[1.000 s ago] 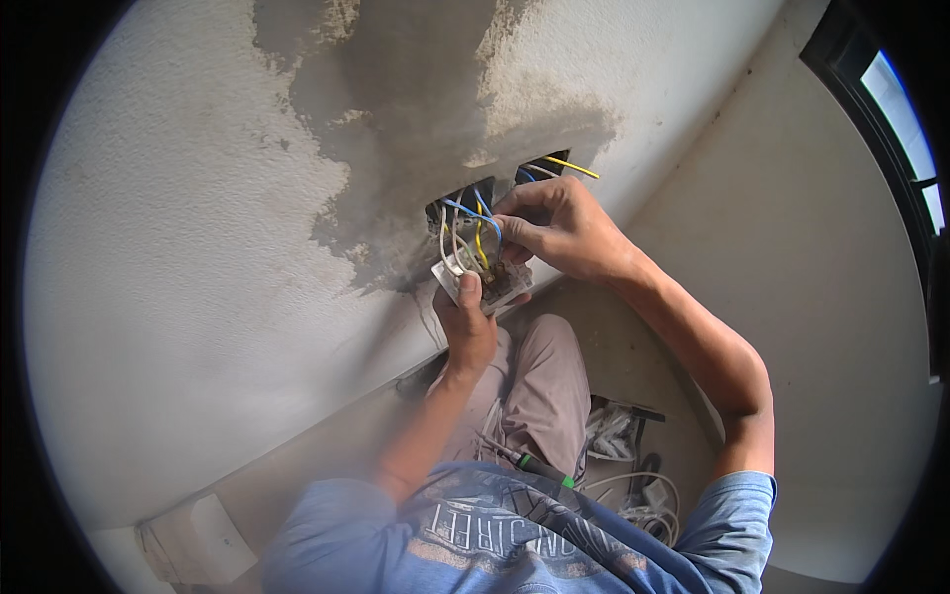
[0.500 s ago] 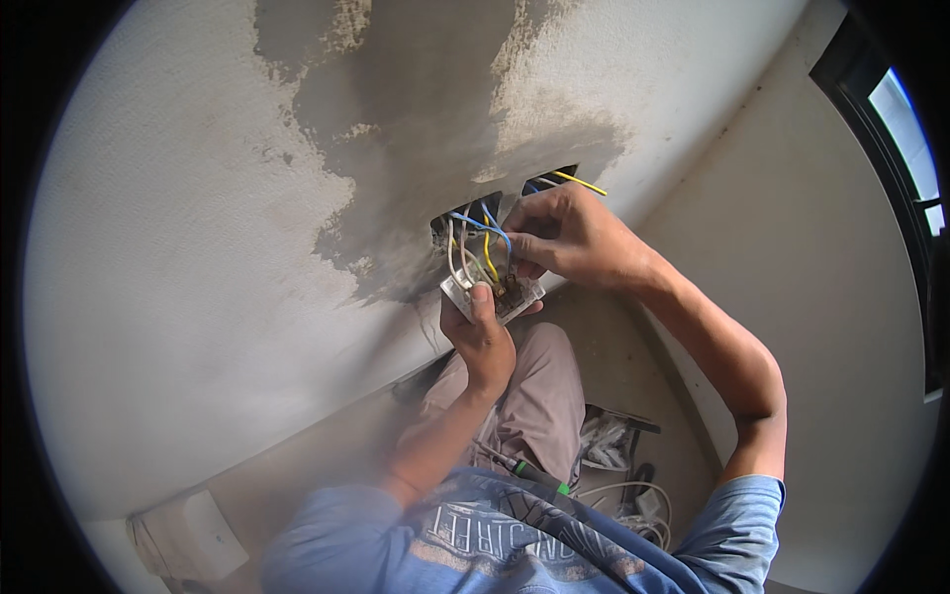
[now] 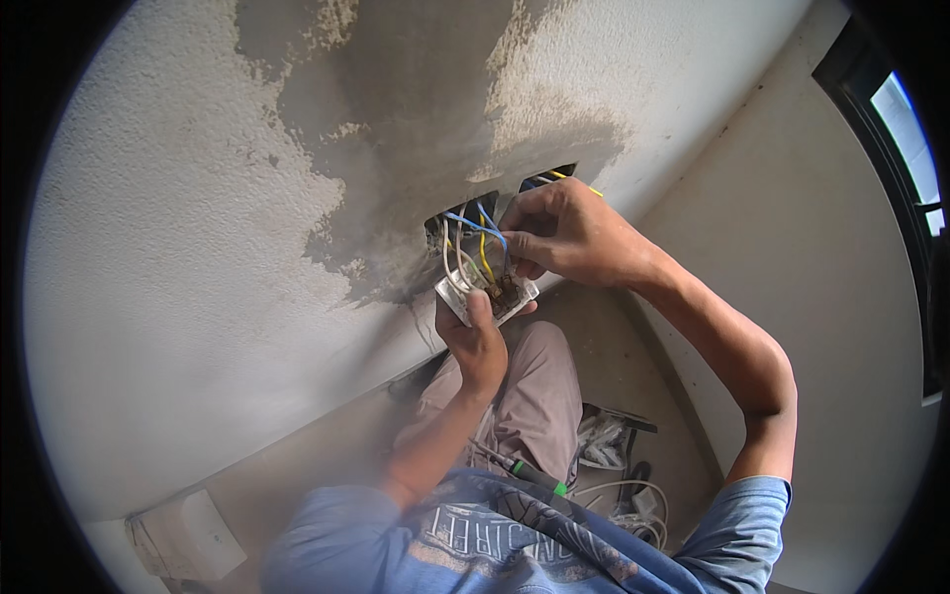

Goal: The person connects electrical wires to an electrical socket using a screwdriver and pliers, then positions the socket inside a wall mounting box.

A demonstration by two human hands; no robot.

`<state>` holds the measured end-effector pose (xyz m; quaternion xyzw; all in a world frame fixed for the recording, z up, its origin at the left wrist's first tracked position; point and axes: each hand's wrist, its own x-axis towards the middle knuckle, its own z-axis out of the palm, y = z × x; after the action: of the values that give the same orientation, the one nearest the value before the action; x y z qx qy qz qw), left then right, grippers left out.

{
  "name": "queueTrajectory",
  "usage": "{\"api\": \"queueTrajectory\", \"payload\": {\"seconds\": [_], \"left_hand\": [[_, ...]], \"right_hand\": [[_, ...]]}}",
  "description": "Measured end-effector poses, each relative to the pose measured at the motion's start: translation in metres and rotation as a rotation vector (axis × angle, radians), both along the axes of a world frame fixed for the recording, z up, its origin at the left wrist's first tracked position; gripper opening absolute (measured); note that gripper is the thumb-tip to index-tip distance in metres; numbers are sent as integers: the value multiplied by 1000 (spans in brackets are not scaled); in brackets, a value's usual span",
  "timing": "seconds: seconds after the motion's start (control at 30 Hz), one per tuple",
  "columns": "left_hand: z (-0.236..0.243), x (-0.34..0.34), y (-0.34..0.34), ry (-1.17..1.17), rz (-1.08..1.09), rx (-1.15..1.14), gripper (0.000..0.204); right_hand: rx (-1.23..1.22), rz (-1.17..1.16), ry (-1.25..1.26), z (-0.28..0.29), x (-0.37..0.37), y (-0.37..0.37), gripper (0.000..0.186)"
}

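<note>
My left hand (image 3: 477, 342) grips a white electrical socket (image 3: 517, 303) with its wiring side turned up, the thumb pressed on the near edge. White wires (image 3: 446, 249) and a yellow wire (image 3: 483, 252) run down to it from an opening in the wall (image 3: 433, 231). Just above the socket's right side, my right hand (image 3: 584, 236) is closed in a pinch at a blue wire (image 3: 487, 227), which bends out of the same opening. The fingers partly cover the wire's lower part, and whether its end meets a terminal cannot be made out.
A second wall opening (image 3: 532, 182) with a yellow wire end lies behind my right hand. On my lap rests a green-and-black-handled screwdriver (image 3: 537, 476). Clear plastic bags (image 3: 604, 441) and a coiled white cable (image 3: 648, 520) lie on the floor at right; a white box (image 3: 198, 540) stands at lower left.
The view has shifted slightly. My left hand and the socket sit a little further left and lower in the picture; both hands keep their hold.
</note>
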<state>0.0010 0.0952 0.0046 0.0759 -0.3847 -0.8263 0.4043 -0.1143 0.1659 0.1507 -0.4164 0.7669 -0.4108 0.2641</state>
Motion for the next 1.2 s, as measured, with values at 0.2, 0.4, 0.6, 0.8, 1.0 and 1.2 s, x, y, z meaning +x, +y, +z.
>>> {"api": "queueTrajectory", "payload": {"seconds": [0.2,0.4,0.6,0.8,1.0,1.2], "left_hand": [[-11,6,-8,-43,-122,-176,51],[7,4,2,37,-105,-52,45],[-3,5,-4,8,-102,-116,46],[-6,3,-7,17,-118,-96,46],[-5,4,-6,44,-138,-82,46],[-3,5,-1,23,-85,-111,46]], "right_hand": [[-12,-6,-30,-2,0,0,17],[30,-21,-34,4,4,0,17],[21,-12,-6,-2,4,1,17],[-23,3,-2,-10,3,0,15],[-31,2,-42,-7,6,0,14],[102,74,68,7,-2,-3,15]]}}
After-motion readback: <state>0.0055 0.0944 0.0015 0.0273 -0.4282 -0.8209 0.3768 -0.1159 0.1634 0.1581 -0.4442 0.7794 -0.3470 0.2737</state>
